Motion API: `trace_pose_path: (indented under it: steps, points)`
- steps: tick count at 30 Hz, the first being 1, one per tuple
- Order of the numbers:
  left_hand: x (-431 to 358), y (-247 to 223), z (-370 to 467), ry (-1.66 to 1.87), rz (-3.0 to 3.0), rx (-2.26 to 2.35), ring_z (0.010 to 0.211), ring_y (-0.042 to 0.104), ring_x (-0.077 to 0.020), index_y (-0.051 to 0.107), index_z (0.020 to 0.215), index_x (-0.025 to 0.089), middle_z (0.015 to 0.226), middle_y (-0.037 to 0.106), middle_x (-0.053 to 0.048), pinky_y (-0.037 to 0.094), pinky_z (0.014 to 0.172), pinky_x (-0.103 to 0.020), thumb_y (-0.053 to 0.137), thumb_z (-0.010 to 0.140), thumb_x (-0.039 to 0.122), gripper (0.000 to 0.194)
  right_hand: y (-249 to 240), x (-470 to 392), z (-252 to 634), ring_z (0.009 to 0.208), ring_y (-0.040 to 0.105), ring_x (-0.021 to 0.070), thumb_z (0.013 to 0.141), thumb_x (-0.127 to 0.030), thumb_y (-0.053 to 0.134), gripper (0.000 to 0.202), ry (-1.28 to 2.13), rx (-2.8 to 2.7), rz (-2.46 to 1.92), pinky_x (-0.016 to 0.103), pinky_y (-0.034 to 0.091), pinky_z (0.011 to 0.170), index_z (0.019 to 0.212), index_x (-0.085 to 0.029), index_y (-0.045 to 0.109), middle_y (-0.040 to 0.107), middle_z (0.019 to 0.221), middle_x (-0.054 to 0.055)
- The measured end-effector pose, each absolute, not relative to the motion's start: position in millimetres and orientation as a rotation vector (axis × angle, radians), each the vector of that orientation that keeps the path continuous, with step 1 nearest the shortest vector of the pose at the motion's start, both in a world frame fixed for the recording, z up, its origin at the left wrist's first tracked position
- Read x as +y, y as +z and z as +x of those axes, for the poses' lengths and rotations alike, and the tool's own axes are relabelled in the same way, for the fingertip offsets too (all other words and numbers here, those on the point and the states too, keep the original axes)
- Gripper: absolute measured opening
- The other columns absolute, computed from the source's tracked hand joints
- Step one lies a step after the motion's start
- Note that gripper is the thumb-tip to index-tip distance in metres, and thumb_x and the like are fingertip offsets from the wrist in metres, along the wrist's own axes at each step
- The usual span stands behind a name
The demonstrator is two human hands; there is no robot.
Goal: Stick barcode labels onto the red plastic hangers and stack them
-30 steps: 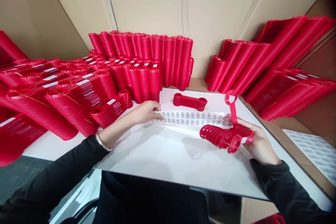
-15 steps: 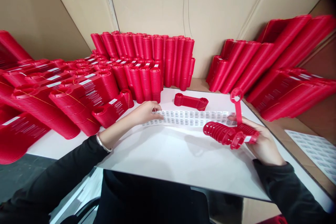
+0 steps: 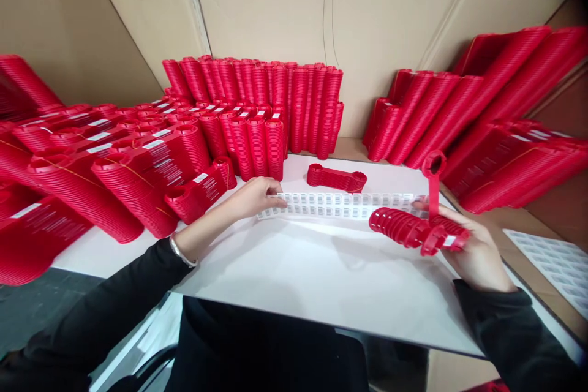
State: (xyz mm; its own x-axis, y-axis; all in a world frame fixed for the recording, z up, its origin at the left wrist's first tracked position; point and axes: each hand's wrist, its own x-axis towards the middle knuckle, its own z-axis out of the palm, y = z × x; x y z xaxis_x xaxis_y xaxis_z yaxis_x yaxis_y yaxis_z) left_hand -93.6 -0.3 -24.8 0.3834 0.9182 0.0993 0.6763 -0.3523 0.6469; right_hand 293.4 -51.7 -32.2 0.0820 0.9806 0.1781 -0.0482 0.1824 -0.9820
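A long strip of barcode labels (image 3: 340, 205) stretches between my two hands, just above the white tabletop. My left hand (image 3: 263, 196) pinches its left end between thumb and fingers. In my right hand (image 3: 478, 251) is a fanned bunch of red plastic pieces with ringed ends (image 3: 404, 229); one piece sticks upward, and a small white label shows on the bunch. The right end of the strip reaches my right fingertips, partly hidden behind the red pieces. Beyond the strip lies a short stack of the same red pieces (image 3: 337, 178).
Tall stacks of red pieces (image 3: 257, 82) line the back and left of the table (image 3: 321, 282). More stacks (image 3: 432, 113) lean at the right. A sheet of labels (image 3: 549, 263) lies on cardboard at the right edge. Cardboard walls (image 3: 266, 12) stand behind.
My right hand has moved slightly right with the red pieces. The label strip has shifted a little to the right, while my left hand stays nearly in place.
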Motion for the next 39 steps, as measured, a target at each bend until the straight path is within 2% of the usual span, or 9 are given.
trace_pose_path:
  steps: [7, 13, 17, 20, 25, 29, 32, 34, 39]
  points:
    - [1.3, -28.3, -102.7, 0.807, 2.012, 1.451, 0.055, 0.042, -0.0085, 0.047, 0.063, 0.016, 0.061, 0.046, 0.005, 0.029, 0.049, -0.020, 0.068, 0.065, 0.041, 0.033, -33.9, -49.5, 309.6, 0.105, 0.059, 0.0273, 0.064, -0.021, 0.065, 0.028, 0.955, -1.078, -1.127, 0.030, 0.056, 0.060, 0.090, -0.029, 0.072, 0.063, 0.116, 0.002]
    - [-7.3, -24.0, -91.2, 0.890, 1.884, 1.223, 0.071, 0.054, -0.0115, 0.052, 0.082, 0.017, 0.079, 0.056, 0.002, 0.040, 0.060, -0.022, 0.069, 0.067, 0.033, 0.028, -33.4, -50.1, 312.9, 0.098, 0.061, 0.0265, 0.062, -0.015, 0.063, 0.037, 0.944, -1.103, -1.137, 0.026, 0.049, 0.045, 0.095, -0.030, 0.071, 0.061, 0.118, 0.003]
    - [-13.8, -22.9, -82.5, 0.949, 1.704, 1.146, 0.067, 0.056, -0.0116, 0.056, 0.076, 0.015, 0.072, 0.058, 0.001, 0.042, 0.059, -0.022, 0.069, 0.069, 0.038, 0.028, -34.2, -50.1, 315.4, 0.091, 0.063, 0.0250, 0.062, -0.015, 0.063, 0.033, 0.946, -1.117, -1.146, 0.024, 0.045, 0.040, 0.091, -0.029, 0.072, 0.060, 0.119, 0.003]
    - [-17.7, -20.2, -77.3, 1.115, 1.560, 1.098, 0.069, 0.059, -0.0122, 0.058, 0.077, 0.015, 0.074, 0.063, 0.000, 0.045, 0.063, -0.024, 0.071, 0.068, 0.037, 0.027, -36.6, -48.8, 317.9, 0.087, 0.063, 0.0238, 0.062, -0.017, 0.064, 0.034, 0.950, -1.110, -1.134, 0.024, 0.043, 0.038, 0.092, -0.030, 0.071, 0.061, 0.115, 0.003]
    - [-21.9, -14.0, -71.6, 1.245, 1.479, 1.091, 0.066, 0.059, -0.0119, 0.063, 0.074, 0.014, 0.071, 0.065, 0.000, 0.045, 0.062, -0.023, 0.073, 0.066, 0.035, 0.024, -40.5, -45.4, 320.5, 0.061, 0.057, 0.0147, 0.061, -0.017, 0.064, 0.032, 0.962, -1.105, -1.094, 0.022, 0.037, 0.035, 0.090, -0.026, 0.073, 0.065, 0.098, 0.003]
    - [-22.3, -12.3, -68.1, 1.295, 1.501, 1.136, 0.061, 0.056, -0.0107, 0.060, 0.061, 0.013, 0.061, 0.060, 0.002, 0.042, 0.057, -0.022, 0.072, 0.065, 0.036, 0.026, -40.1, -43.9, 320.3, 0.059, 0.055, 0.0148, 0.061, -0.020, 0.065, 0.031, 0.934, -1.072, -1.063, 0.023, 0.039, 0.035, 0.090, -0.026, 0.073, 0.065, 0.093, 0.004]
    - [-19.3, -13.4, -66.8, 1.272, 1.522, 1.162, 0.062, 0.057, -0.0116, 0.062, 0.063, 0.012, 0.063, 0.062, 0.000, 0.042, 0.059, -0.022, 0.071, 0.066, 0.037, 0.027, -40.0, -43.9, 321.9, 0.054, 0.053, 0.0130, 0.059, -0.021, 0.067, 0.033, 0.915, -1.081, -1.065, 0.023, 0.039, 0.035, 0.091, -0.025, 0.073, 0.065, 0.091, 0.004]
    - [-15.8, -15.6, -67.0, 1.226, 1.534, 1.139, 0.064, 0.057, -0.0118, 0.063, 0.067, 0.012, 0.066, 0.063, 0.000, 0.042, 0.060, -0.023, 0.071, 0.067, 0.038, 0.027, -40.1, -44.2, 323.6, 0.057, 0.056, 0.0139, 0.056, -0.019, 0.070, 0.035, 0.906, -1.092, -1.092, 0.022, 0.042, 0.037, 0.091, -0.025, 0.073, 0.066, 0.093, 0.004]
    - [-10.5, -23.3, -67.5, 1.141, 1.478, 1.027, 0.067, 0.058, -0.0114, 0.063, 0.080, 0.015, 0.074, 0.064, 0.000, 0.044, 0.062, -0.023, 0.071, 0.067, 0.038, 0.028, -37.1, -47.3, 322.6, 0.086, 0.063, 0.0238, 0.057, -0.019, 0.068, 0.031, 0.909, -1.071, -1.147, 0.023, 0.049, 0.047, 0.087, -0.027, 0.073, 0.065, 0.109, 0.004]
